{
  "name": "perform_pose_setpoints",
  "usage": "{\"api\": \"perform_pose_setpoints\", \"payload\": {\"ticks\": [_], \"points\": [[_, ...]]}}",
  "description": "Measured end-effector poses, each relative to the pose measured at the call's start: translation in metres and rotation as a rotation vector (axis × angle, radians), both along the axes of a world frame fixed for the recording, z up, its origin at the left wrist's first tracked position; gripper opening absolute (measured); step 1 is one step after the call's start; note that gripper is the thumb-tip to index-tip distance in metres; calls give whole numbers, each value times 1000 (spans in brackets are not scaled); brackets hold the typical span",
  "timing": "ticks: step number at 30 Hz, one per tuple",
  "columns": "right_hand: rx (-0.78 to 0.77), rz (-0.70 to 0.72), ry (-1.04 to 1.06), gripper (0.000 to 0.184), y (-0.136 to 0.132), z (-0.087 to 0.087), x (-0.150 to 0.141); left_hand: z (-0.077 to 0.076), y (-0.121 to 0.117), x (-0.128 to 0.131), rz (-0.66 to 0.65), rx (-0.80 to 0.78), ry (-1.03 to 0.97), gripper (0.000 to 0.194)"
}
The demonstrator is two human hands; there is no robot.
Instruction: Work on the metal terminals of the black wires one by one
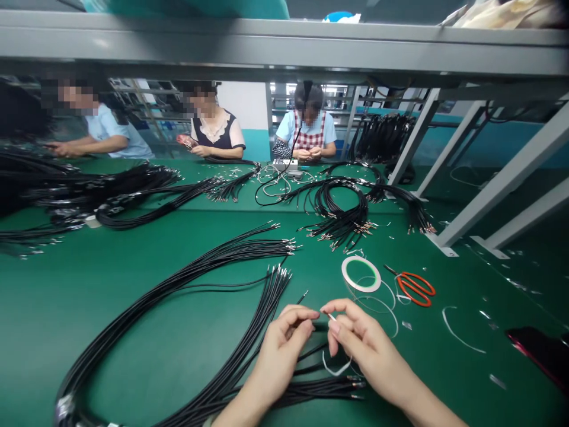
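My left hand (284, 344) is closed in a pinch on a thin black cable (306, 295) whose metal tip points up and away. My right hand (358, 338) pinches a narrow strip of white tape (336, 369) that curls down below the fingers. The two hands meet fingertip to fingertip over the green table (111, 284). Under them lies a bundle of black cables with metal terminals (324, 388). A larger fan of black cables (231, 261) spreads out to the left.
A roll of white tape (361, 274) and orange-handled scissors (414, 287) lie just beyond my right hand. More cable bundles (342, 216) cover the far table. Three people sit working at the far side. A dark phone (540, 351) lies right. A metal shelf frame (502, 178) stands right.
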State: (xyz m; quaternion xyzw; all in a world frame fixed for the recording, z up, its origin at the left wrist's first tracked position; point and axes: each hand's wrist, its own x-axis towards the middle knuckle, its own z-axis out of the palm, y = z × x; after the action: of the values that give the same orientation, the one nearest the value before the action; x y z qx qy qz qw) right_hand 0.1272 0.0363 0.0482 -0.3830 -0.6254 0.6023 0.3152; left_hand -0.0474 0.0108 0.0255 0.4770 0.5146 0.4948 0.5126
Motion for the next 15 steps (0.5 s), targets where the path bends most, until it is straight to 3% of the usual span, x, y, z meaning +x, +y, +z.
{"api": "perform_pose_setpoints", "payload": {"ticks": [6,15], "points": [[46,55,-73,31,-3,-5,-2,1,-2,7,14,-172,-311,30],[120,101,-138,29,-4,-1,-1,4,-5,10,33,-210,-372,24]]}}
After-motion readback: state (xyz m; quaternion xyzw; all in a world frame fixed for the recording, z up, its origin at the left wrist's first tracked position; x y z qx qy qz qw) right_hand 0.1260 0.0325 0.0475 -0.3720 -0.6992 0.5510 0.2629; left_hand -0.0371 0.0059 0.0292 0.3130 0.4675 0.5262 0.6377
